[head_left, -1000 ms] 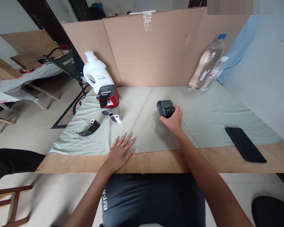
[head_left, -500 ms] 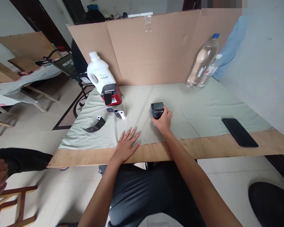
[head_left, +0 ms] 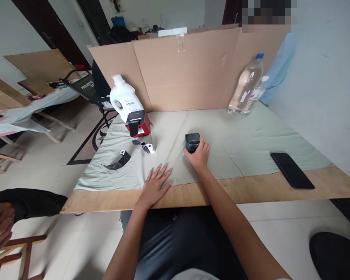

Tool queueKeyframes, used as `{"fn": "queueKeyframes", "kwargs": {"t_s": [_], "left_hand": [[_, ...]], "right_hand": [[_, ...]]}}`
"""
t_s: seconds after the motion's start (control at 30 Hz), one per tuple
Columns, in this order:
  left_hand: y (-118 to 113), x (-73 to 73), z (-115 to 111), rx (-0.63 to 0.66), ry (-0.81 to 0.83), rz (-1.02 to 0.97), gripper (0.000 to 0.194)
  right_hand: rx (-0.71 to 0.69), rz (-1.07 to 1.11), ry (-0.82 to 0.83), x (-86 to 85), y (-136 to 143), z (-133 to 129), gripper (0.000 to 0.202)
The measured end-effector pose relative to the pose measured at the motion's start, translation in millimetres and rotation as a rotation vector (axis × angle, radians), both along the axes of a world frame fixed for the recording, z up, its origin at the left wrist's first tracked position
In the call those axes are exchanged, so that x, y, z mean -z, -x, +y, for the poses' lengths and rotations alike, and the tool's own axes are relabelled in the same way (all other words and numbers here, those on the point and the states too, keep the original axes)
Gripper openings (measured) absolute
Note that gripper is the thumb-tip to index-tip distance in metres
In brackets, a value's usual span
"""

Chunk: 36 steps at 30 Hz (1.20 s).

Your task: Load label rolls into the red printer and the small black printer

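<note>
- Head view: right hand [head_left: 198,152] closed around a small black box-shaped device [head_left: 191,141] standing on the grey-green cloth [head_left: 251,132], mid-table.
- Left hand [head_left: 155,186]: flat, fingers spread, holding nothing, pressing the cloth near the wooden table edge [head_left: 251,190].
- Handling note: the grip looks best kept low on the device's sides, with the flat palm holding the cloth from bunching.
- Left of device: small paper roll [head_left: 149,148], curved black strip [head_left: 116,162], red-and-black printer [head_left: 137,123], white jug [head_left: 123,99].
- Right: open cloth; black phone [head_left: 291,175] near the edge, clear bottle [head_left: 246,86] at the cardboard screen [head_left: 189,74].
</note>
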<state>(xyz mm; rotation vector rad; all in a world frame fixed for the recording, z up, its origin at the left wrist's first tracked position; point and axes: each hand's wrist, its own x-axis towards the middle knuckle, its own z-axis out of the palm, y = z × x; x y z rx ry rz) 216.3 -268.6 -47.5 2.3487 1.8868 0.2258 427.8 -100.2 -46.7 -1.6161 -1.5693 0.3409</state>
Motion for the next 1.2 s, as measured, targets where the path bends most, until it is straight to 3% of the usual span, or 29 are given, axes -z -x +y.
{"fn": "queueKeyframes", "kwargs": {"t_s": [0.2, 0.33, 0.47, 0.53, 0.6, 0.7, 0.77, 0.9, 1.0, 1.2], "left_hand": [[-0.6, -1.8, -2.6, -0.016, -0.021, -0.032, 0.056], [-11.5, -23.8, 7.7, -0.097, 0.042, -0.12, 0.046], [-37.5, -59.9, 60.1, -0.287, 0.072, -0.346, 0.028], [-49.9, -72.7, 102.7, -0.269, 0.048, -0.519, 0.02], [-57.1, -78.5, 147.4, -0.267, 0.141, -0.678, 0.013], [-55.3, -75.0, 198.8, -0.348, 0.468, -0.891, 0.004], [-48.8, -66.9, 216.0, -0.389, 0.547, -1.04, 0.01], [-41.6, -46.6, 223.1, -0.476, 0.475, -1.225, 0.019], [-46.9, -35.5, 224.1, -0.471, 0.501, -1.296, 0.018], [-55.8, -29.7, 228.7, -0.473, 0.561, -1.374, 0.023]], "right_hand": [[-0.015, 0.152, -0.008, -8.5, -4.7, 7.9, 0.078], [-0.082, 0.344, 0.02, -2.4, -15.7, 13.1, 0.061], [-0.081, 0.486, 0.066, 4.1, -23.5, 16.8, 0.058], [-0.076, 0.55, 0.077, 5.2, -24.1, 19.1, 0.058], [-0.078, 0.607, 0.096, 5.5, -23.8, 21.8, 0.057], [-0.083, 0.688, 0.119, 6.1, -24.5, 26.4, 0.051], [-0.084, 0.755, 0.128, 7.0, -26.2, 29.6, 0.046], [-0.077, 0.831, 0.142, 8.7, -28.4, 35.5, 0.039], [-0.071, 0.81, 0.139, 9.1, -26.1, 37.4, 0.037], [-0.035, 0.922, 0.083, 7.9, -20.3, 31.8, 0.044]]}}
